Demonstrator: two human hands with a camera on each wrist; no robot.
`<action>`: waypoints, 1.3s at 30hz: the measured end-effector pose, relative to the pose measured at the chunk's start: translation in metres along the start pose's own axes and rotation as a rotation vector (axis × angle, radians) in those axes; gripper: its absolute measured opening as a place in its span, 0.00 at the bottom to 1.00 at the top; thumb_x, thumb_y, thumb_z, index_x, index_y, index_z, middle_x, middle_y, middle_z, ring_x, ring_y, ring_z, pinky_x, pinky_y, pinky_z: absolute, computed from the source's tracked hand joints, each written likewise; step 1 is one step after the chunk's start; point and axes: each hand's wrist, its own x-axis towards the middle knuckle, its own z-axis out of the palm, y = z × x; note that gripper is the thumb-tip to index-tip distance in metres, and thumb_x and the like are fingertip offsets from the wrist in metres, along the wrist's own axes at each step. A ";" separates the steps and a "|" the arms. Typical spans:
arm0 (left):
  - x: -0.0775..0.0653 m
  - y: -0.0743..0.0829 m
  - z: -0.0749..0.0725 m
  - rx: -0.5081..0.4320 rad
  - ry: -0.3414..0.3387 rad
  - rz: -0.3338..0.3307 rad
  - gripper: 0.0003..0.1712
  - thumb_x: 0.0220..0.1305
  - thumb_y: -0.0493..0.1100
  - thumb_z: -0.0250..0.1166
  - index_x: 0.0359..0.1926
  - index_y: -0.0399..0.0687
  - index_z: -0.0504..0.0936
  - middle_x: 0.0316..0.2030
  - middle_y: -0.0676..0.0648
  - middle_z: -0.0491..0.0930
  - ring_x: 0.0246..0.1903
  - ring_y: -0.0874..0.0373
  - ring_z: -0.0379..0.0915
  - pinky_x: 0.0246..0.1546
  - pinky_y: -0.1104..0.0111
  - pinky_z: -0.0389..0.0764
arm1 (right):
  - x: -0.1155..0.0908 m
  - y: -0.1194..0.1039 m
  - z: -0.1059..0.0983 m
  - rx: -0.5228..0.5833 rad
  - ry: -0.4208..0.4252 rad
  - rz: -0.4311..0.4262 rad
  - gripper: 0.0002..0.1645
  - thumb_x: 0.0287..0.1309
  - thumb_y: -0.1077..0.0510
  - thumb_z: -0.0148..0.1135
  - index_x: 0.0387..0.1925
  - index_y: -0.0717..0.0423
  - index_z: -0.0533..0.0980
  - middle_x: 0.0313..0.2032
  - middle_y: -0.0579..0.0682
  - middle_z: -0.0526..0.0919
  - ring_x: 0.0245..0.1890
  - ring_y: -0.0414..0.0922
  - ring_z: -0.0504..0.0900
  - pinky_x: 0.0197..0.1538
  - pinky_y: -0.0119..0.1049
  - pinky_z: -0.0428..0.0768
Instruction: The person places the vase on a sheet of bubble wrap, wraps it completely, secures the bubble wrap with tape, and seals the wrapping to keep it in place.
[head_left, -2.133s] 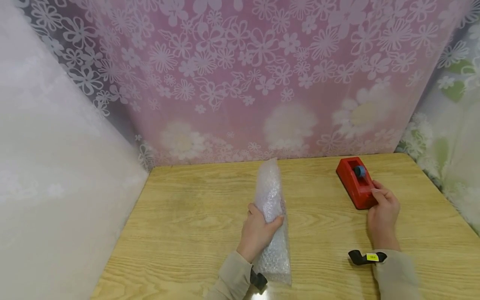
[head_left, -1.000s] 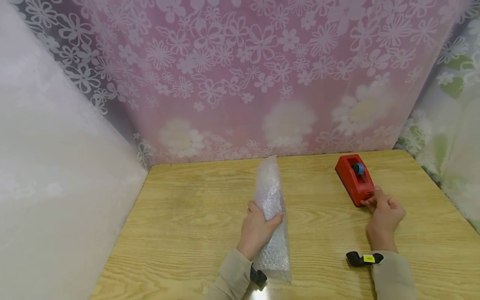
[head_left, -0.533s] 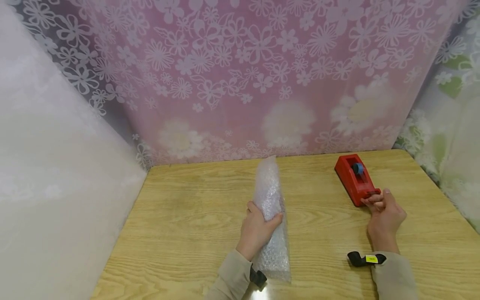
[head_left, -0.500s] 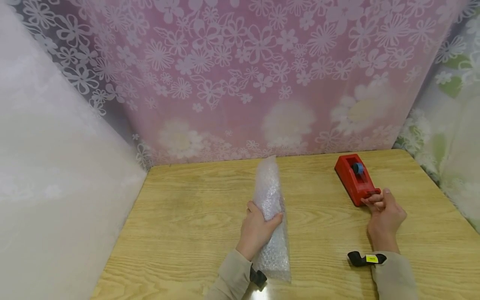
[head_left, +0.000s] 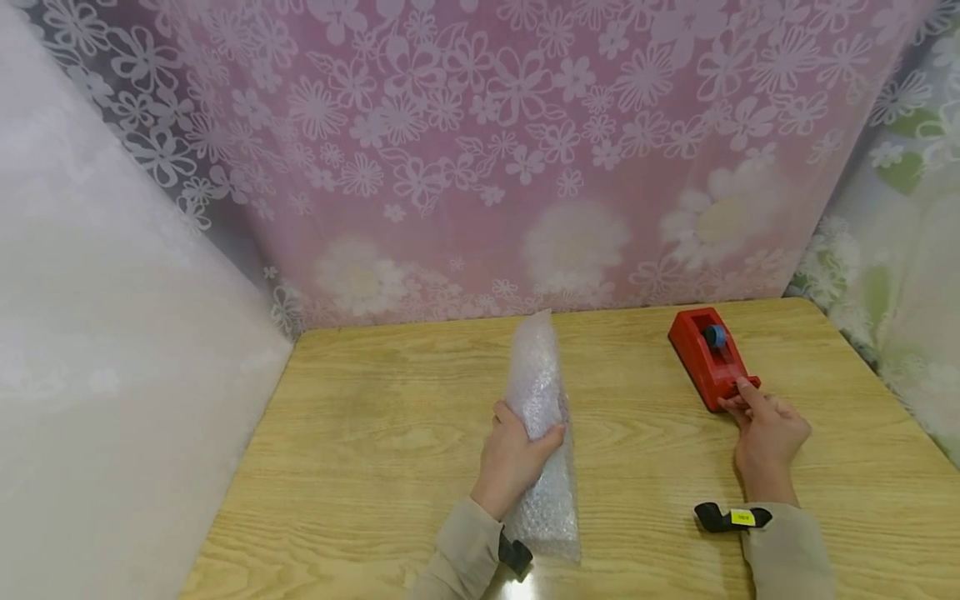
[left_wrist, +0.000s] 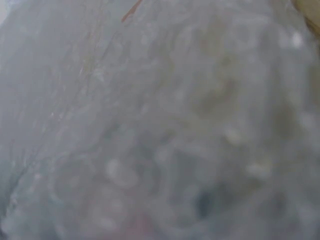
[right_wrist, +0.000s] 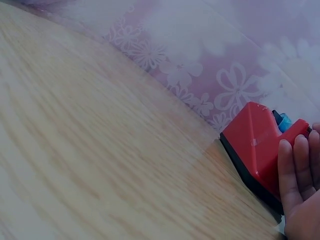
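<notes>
In the head view my left hand (head_left: 513,458) grips a bundle of clear bubble wrap (head_left: 542,375), thumb across its upper side. The bundle lies lengthwise on the table; what is inside it, if anything, cannot be made out. Blurred bubble wrap fills the left wrist view. To the right stands a red tape dispenser (head_left: 705,358) with a small blue-cored roll of clear tape (head_left: 716,337). At its front end my right hand (head_left: 771,442) pinches with thumb and forefinger where the tape comes out. Other right fingers (right_wrist: 302,165) lie along the dispenser's side in the right wrist view.
The wood-grain table (head_left: 375,450) runs back to a pink flowered curtain (head_left: 465,167). A pale sheet (head_left: 135,350) hangs along the left side, and a green-and-white flowered one (head_left: 900,275) along the right.
My right thumb, raised off the dispenser's front half a second ago, has come down onto it. Earlier that hand slid down along the front end. The left hand and bubble wrap have stayed put.
</notes>
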 end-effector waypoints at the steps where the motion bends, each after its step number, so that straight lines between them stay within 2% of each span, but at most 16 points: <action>1: 0.000 0.000 0.000 -0.001 0.000 0.000 0.58 0.54 0.69 0.66 0.65 0.29 0.55 0.46 0.31 0.74 0.35 0.41 0.78 0.33 0.52 0.79 | 0.000 0.000 0.000 0.002 0.001 0.004 0.27 0.49 0.76 0.70 0.08 0.71 0.62 0.17 0.59 0.78 0.17 0.49 0.79 0.22 0.41 0.83; 8: -0.001 0.000 -0.001 0.000 0.000 0.002 0.57 0.54 0.69 0.66 0.65 0.29 0.55 0.45 0.30 0.74 0.34 0.41 0.78 0.32 0.52 0.79 | 0.000 -0.001 -0.002 0.028 -0.015 -0.007 0.26 0.50 0.77 0.68 0.09 0.72 0.61 0.18 0.61 0.80 0.17 0.50 0.80 0.23 0.42 0.83; 15: 0.000 0.000 0.000 0.007 -0.001 -0.002 0.57 0.55 0.70 0.66 0.65 0.30 0.55 0.45 0.30 0.74 0.33 0.40 0.78 0.31 0.52 0.79 | 0.000 0.000 -0.002 0.076 -0.077 -0.078 0.26 0.51 0.79 0.66 0.09 0.72 0.61 0.18 0.62 0.80 0.19 0.51 0.81 0.25 0.42 0.84; 21: 0.000 0.000 0.000 0.011 -0.006 -0.004 0.58 0.54 0.69 0.66 0.65 0.29 0.54 0.45 0.30 0.74 0.32 0.41 0.78 0.29 0.53 0.79 | 0.000 0.000 -0.002 0.118 -0.089 -0.103 0.23 0.52 0.80 0.63 0.10 0.74 0.62 0.21 0.62 0.80 0.19 0.52 0.81 0.25 0.42 0.84; 31: 0.000 0.000 0.000 0.001 -0.006 -0.011 0.56 0.54 0.69 0.66 0.64 0.30 0.55 0.44 0.33 0.74 0.33 0.42 0.78 0.29 0.53 0.78 | -0.001 -0.002 -0.005 -0.035 -0.061 -0.078 0.25 0.52 0.77 0.66 0.09 0.72 0.62 0.21 0.60 0.82 0.19 0.50 0.81 0.25 0.39 0.83; 35: -0.001 0.000 0.000 0.002 0.000 -0.009 0.56 0.53 0.69 0.67 0.63 0.30 0.56 0.43 0.32 0.75 0.32 0.42 0.78 0.29 0.53 0.78 | 0.000 -0.004 -0.008 -0.166 -0.094 -0.093 0.28 0.55 0.73 0.66 0.09 0.71 0.61 0.22 0.58 0.84 0.20 0.48 0.84 0.28 0.37 0.84; 39: 0.000 0.000 0.000 0.008 0.006 -0.008 0.55 0.53 0.69 0.67 0.62 0.31 0.57 0.42 0.33 0.75 0.31 0.43 0.77 0.28 0.54 0.77 | 0.001 -0.005 -0.010 -0.239 -0.123 -0.126 0.29 0.56 0.72 0.66 0.09 0.72 0.60 0.23 0.58 0.85 0.21 0.47 0.86 0.29 0.35 0.83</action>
